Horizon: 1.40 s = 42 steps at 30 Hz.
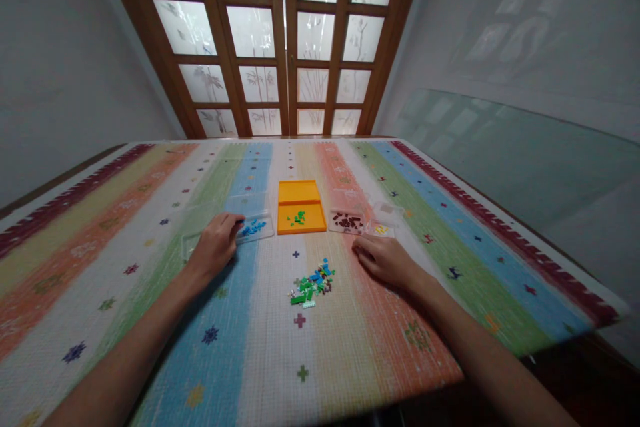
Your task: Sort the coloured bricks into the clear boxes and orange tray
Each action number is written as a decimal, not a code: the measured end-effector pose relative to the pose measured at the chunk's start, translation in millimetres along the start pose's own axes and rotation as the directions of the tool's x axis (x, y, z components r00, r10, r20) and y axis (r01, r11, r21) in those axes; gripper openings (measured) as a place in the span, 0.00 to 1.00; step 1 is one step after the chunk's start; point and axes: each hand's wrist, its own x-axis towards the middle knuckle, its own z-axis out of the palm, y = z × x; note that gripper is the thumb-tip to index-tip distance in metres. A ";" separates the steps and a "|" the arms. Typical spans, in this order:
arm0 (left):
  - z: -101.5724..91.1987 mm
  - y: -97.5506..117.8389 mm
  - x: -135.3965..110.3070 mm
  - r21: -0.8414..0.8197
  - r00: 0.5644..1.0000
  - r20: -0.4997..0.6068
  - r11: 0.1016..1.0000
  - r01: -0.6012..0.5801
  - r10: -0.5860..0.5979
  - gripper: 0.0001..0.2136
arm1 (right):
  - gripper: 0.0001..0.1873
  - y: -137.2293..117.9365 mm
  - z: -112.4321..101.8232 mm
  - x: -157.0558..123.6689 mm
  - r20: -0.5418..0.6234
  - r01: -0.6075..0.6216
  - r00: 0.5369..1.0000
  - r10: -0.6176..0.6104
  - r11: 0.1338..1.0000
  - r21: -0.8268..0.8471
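Pastel-striped cloth [277,360] bears one orange plastic case [298,191] of green bricks [299,217], three clear plastic boxes [345,231] of blue, brown, yellow bricks [254,227], one multicoloured brick pile [309,289] between left hand [219,240] and right hand [383,259], both curled, grips unclear.

The tablecloth [273,373] spreads across the lower frame, and I see the doors [281,90] behind its far edge, at top centre. An open case [299,191] lies at mid-frame, with small bricks [299,217] in its near half. Just left of it sits the first tray [257,238], bricks in it; the left hand [220,240] is at its left end, and the second tray [184,248] lies farther left, partly behind the wrist. Just right of the case is the third tray [345,231], then the fourth tray [393,229], both holding bricks. The right hand [383,259] is before these two. A loose pile [313,285] lies below centre, between the forearms.
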 end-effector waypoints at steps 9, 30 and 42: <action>2.4 -7.9 -0.3 0.007 1.000 -0.017 1.000 -0.003 0.003 0.10 | 0.09 0.7 0.5 -0.5 0.015 -0.010 1.000 0.010 1.000 0.007; -8.3 5.9 1.1 -0.048 0.999 -0.044 0.999 0.003 -0.005 0.18 | 0.09 1.6 1.6 -0.7 0.006 -0.006 1.000 0.006 1.000 0.013; 26.9 103.5 15.1 -0.388 0.879 0.190 0.856 -0.342 0.437 0.11 | 0.10 2.3 2.7 -0.2 0.013 -0.006 1.000 0.006 1.000 -0.020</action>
